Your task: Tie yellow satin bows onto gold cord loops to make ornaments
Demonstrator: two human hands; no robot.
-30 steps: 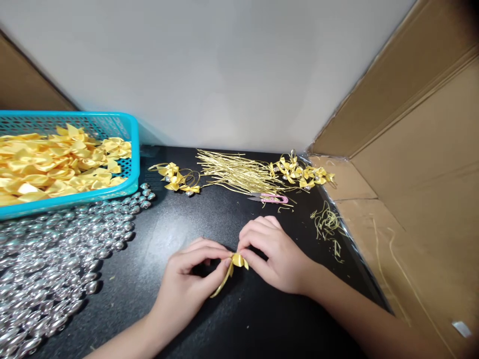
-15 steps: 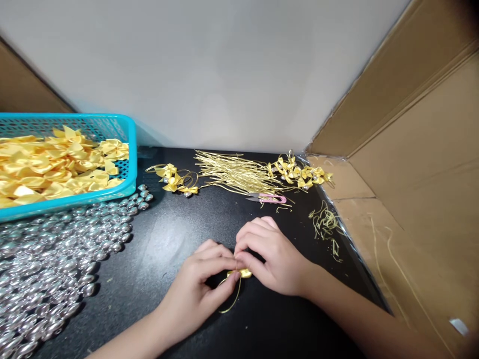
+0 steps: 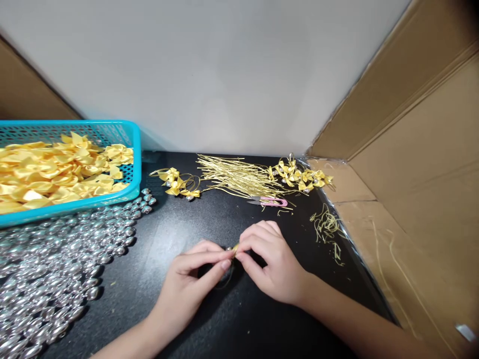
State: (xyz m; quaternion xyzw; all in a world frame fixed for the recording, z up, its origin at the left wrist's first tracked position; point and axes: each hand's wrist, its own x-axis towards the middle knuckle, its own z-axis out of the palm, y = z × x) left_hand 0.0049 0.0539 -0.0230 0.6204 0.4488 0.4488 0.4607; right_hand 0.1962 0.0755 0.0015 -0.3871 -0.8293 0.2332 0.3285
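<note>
One bench (image 3: 160, 244): black and finely speckled, a pale patch of light lying left of your hands, small scraps dotted over it.
Wall (image 3: 209, 80): plain greyish white, rising behind the bench's far edge.
Cardboard (image 3: 422, 149): brown sheets on your right, another brown piece at far left; strands of cord lie on the right-hand part.
Bow (image 3: 235, 248): between your fingertips, just above the bench; only a small glossy yellow part shows, with a silvery glint beside it too small to name.
Cord (image 3: 225, 285): thin, faint and curved, below your pinched fingers.
Left hand (image 3: 185, 279): thumb and forefinger drawn narrow on the bow's left side.
Right hand (image 3: 275, 262): thumb and forefinger pinched on its other side, nearly touching your left fingertips.
Basket (image 3: 137, 154): blue, perforated, at your left, heaped with yellow ribbons (image 3: 63, 169).
Beads (image 3: 67, 264): silver, shiny, spread in front of the basket.
Far side: gold strands (image 3: 239, 174) between two beaded clusters (image 3: 299, 175), pink-handled snips (image 3: 275, 201) just before them.
Right edge: tangled thread (image 3: 326, 224).
</note>
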